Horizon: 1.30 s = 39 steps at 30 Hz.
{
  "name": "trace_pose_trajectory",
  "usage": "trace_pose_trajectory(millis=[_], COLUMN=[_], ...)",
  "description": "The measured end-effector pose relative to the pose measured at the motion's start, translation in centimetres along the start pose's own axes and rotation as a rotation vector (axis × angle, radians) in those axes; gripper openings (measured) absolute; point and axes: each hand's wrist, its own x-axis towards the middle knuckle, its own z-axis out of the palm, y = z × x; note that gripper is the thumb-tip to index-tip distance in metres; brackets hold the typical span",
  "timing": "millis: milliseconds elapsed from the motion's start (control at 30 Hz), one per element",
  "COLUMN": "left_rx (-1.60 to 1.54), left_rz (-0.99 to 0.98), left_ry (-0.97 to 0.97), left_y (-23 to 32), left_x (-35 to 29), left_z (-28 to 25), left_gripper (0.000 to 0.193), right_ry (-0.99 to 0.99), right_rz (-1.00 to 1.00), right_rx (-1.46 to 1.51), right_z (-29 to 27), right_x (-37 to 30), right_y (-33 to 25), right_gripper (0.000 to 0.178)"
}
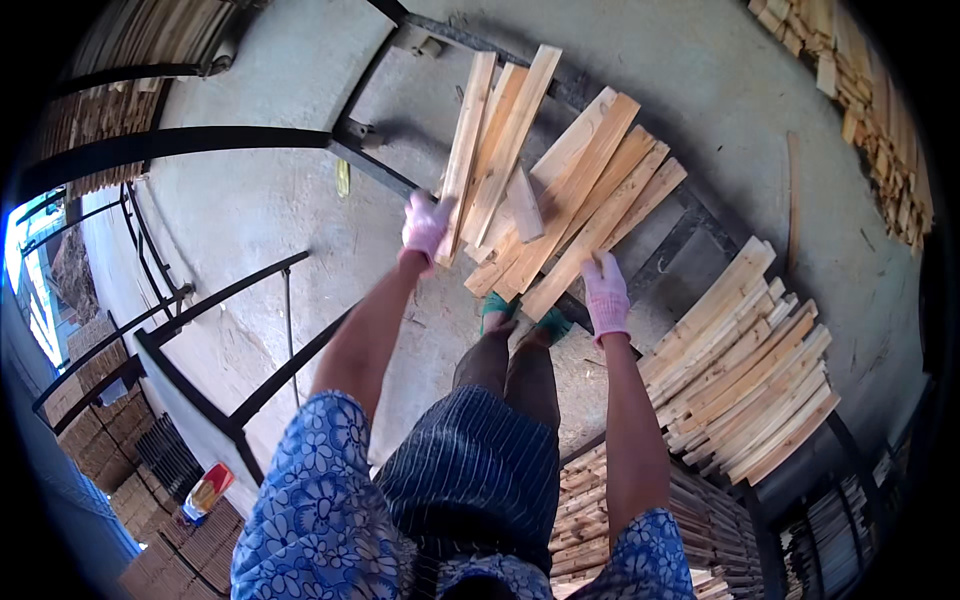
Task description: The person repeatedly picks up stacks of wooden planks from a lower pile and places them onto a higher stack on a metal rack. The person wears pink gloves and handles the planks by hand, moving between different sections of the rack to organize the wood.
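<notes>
Several pale wooden planks (578, 188) lie loosely fanned on a dark metal frame (372, 172) in front of my feet. A short wood piece (524, 206) rests across the middle of them. My left hand (425, 228), in a pink knitted glove, is beside the near end of the leftmost plank (467, 150), fingers apart and a little blurred. My right hand (606, 294), gloved alike, has its fingertips at the edge of the near right plank (572, 272), fingers loosely apart. Neither hand visibly wraps round a plank.
A neat plank stack (745, 370) stands to the right, with more stacked wood (660, 520) below it. Black metal rails (200, 140) and a cart frame (215, 400) occupy the left. Further wood piles (860, 110) line the far right. A loose strip (794, 200) lies on the floor.
</notes>
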Motion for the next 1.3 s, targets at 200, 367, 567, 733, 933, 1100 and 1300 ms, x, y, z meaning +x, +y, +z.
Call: trace_pose_trajectory(millis=[200,367,567,733,933,1100,1300], left_rx=[-0.144,-0.283,-0.515,-0.511,-0.398,-0.055,-0.222], left_rz=[-0.08,-0.02,-0.004,0.065,0.292,0.327,0.266], left_ry=[-0.083,-0.247,-0.452,-0.566,-0.638,-0.533,-0.427], left_y=[2.2,2.2,0.7,3.0,3.6,8.6,5.4], left_x=[15.3,16.8,8.2,0.8,-3.7,-2.9,10.5], left_z=[5.6,8.1,9.0,9.2,9.4,11.2,15.2], left_gripper=[0.092,0.088,0.067,0.076,0.081,0.081,0.124], right_ry=[-0.171,-0.193,-0.001,0.059,0.205,0.24,0.273], right_rz=[0.024,0.162,0.212,0.124,0.117,0.106,0.162], right_rx=[-0.209,-0.009,0.17,0.21,0.263,0.358,-0.014], right_z=[9.0,14.1,15.4,12.4,10.5,10.0,5.6], right_x=[10.0,10.2,-0.4,-4.6,-10.4,-6.9,0.1], right_y=[-4.5,-2.1,-1.1,2.0,2.4,3.2,8.3], right_gripper=[0.051,0.055,0.056,0.05,0.058,0.059,0.069])
